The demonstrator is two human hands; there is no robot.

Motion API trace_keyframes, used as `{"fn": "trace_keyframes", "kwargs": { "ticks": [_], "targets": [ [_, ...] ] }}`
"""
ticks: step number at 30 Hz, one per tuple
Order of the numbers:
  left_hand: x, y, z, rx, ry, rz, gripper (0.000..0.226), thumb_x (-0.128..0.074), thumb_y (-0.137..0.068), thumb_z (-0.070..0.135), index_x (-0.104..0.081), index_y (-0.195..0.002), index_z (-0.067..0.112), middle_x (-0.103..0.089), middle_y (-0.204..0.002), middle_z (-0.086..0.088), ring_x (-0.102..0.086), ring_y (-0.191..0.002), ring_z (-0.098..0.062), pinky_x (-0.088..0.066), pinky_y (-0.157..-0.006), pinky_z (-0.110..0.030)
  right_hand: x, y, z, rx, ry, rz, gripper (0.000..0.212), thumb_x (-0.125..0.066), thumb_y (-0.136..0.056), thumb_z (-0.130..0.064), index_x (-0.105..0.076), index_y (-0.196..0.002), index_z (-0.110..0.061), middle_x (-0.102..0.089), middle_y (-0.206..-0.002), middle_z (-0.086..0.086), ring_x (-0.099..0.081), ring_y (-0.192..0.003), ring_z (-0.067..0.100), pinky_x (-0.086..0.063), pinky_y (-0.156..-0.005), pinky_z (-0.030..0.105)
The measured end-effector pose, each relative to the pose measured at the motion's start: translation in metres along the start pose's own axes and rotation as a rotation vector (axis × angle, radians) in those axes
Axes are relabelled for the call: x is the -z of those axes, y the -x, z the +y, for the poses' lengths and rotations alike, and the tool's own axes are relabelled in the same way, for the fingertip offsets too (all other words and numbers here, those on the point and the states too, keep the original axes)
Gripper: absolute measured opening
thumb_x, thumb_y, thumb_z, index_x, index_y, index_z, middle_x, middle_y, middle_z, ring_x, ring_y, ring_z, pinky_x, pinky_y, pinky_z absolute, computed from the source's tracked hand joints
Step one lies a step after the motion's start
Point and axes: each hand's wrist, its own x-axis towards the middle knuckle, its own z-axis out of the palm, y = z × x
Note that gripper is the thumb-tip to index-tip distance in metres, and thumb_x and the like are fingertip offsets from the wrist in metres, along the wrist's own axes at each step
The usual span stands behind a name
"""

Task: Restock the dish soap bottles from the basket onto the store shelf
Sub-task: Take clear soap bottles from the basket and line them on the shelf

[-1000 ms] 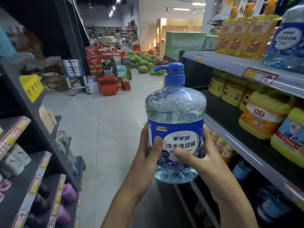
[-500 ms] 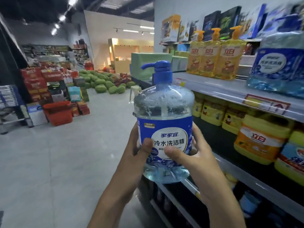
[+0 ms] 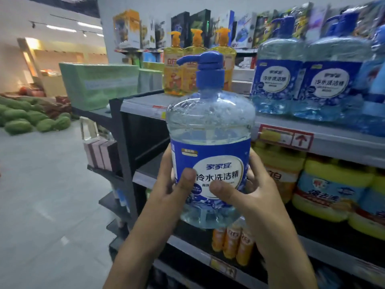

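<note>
- The left hand (image 3: pixel 173 190) grips the lower left side of the dish soap bottle (image 3: pixel 210 130), with its thumb laid across the label
- The bottle is upright in the air just in front of the shelf (image 3: pixel 143 102), blue pump on top, and its base rests on nothing
- The right hand (image 3: pixel 248 197) clasps the opposite side, its thumb on the label as well
- To the right, matching blue bottles (image 3: pixel 279 80) stand on the upper board, so part of the restocking looks done
- This bottle is not yet placed, and the basket is out of view, so I cannot tell how many remain
- A pale tiled floor (image 3: pixel 41 205) lies at the left, with a heap of watermelons (image 3: pixel 31 119) on it
- Green boxes (image 3: pixel 98 84) sit at the shelf end, and yellow pump bottles (image 3: pixel 177 65) stand behind the held bottle
- Yellow tubs (image 3: pixel 333 190) fill the board below, and the far right edge is blurred
</note>
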Motion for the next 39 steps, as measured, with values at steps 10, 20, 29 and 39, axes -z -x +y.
{"fn": "trace_keyframes", "kwargs": {
  "ticks": [10, 20, 29, 39],
  "targets": [
    [-0.041, -0.105, -0.011, -0.119, 0.048, -0.314, 0.076, -0.081, -0.077, 0.040, -0.041, -0.140, 0.049, -0.073, -0.118, 0.012, -0.072, -0.105, -0.010, -0.058, -0.079, -0.019, 0.056, -0.053, -0.014, 0.110, 0.063, 0.222, 0.081, -0.091, -0.059, -0.025, -0.055, -0.131, -0.035, -0.077, -0.106, -0.003, -0.076, -0.094, 0.015, -0.059, -0.068, 0.018],
    [-0.092, -0.176, 0.011, -0.261, 0.196, -0.596, 0.073, -0.084, -0.076, 0.036, -0.044, -0.131, 0.061, -0.073, -0.119, 0.013, -0.072, -0.107, -0.011, -0.059, -0.081, -0.021, 0.086, -0.069, -0.060, 0.193, 0.238, 0.512, 0.077, -0.082, -0.061, -0.033, -0.055, -0.133, -0.037, -0.074, -0.110, -0.012, -0.072, -0.090, 0.001, -0.055, -0.063, 0.012],
    [-0.140, -0.229, 0.029, -0.393, 0.202, -0.687, 0.069, -0.069, -0.085, 0.031, -0.037, -0.145, 0.043, -0.069, -0.123, 0.015, -0.068, -0.113, -0.006, -0.056, -0.095, -0.029, 0.121, -0.102, -0.102, 0.325, 0.457, 0.594, 0.070, -0.078, -0.061, -0.040, -0.061, -0.128, -0.030, -0.074, -0.112, -0.010, -0.071, -0.098, 0.002, -0.060, -0.078, 0.022],
    [-0.181, -0.269, 0.002, -0.313, 0.063, -0.768, 0.079, -0.071, -0.087, 0.045, -0.023, -0.149, 0.048, -0.068, -0.122, 0.023, -0.066, -0.113, 0.000, -0.049, -0.108, -0.041, 0.167, -0.125, -0.094, 0.234, 0.471, 0.681, 0.071, -0.082, -0.058, -0.038, -0.062, -0.125, -0.028, -0.075, -0.108, -0.010, -0.071, -0.103, 0.011, -0.058, -0.090, 0.033]
  ]
}}
